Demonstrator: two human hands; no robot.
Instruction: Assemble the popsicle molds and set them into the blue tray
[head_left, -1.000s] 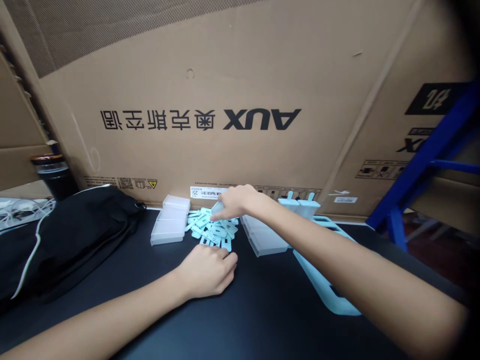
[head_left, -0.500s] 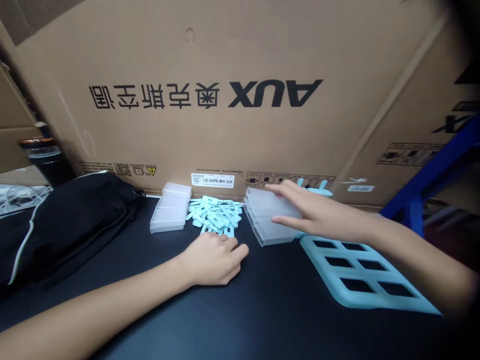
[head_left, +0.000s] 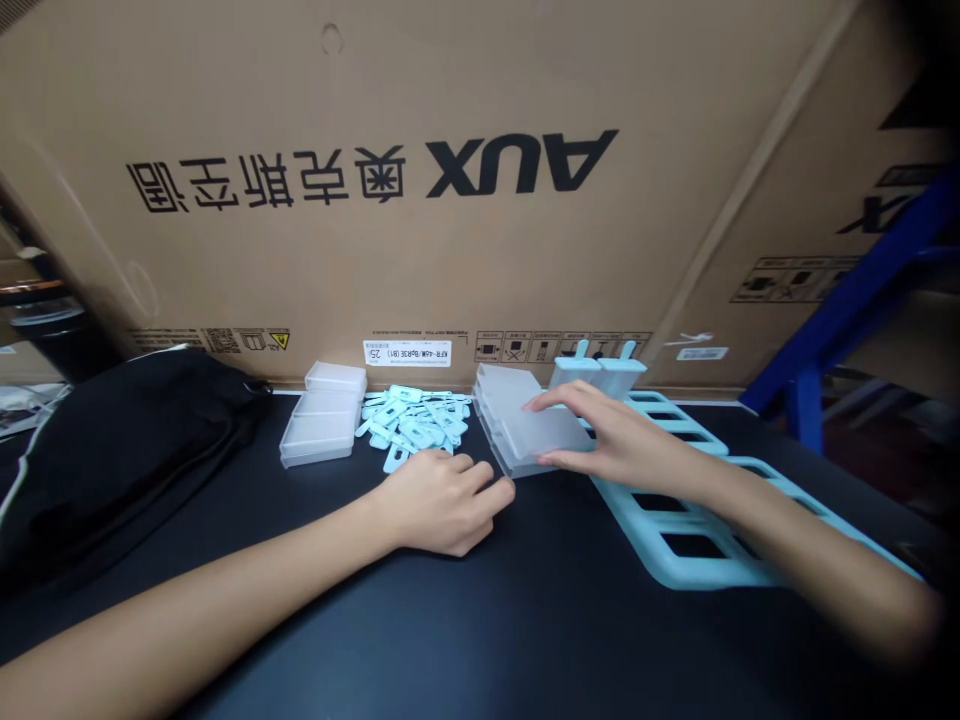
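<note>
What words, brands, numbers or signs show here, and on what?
"AUX", upside down, on the cardboard box.
"奥克斯空调", upside down, beside it.
"KFR-46W/BpR3E(B1)", upside down, probably, on the white label; the number beside it is uncertain.
"X", far right, upside down, the word only partly visible.
Yellow triangle on the box: its mark is too small.
Barcode sticker and other small print: too blurred.

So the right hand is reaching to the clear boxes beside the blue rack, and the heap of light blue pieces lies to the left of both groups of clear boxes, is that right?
Not quite: the heap of light blue pieces lies between the left boxes and the right boxes, as the head view shows. The rest stands.
</note>
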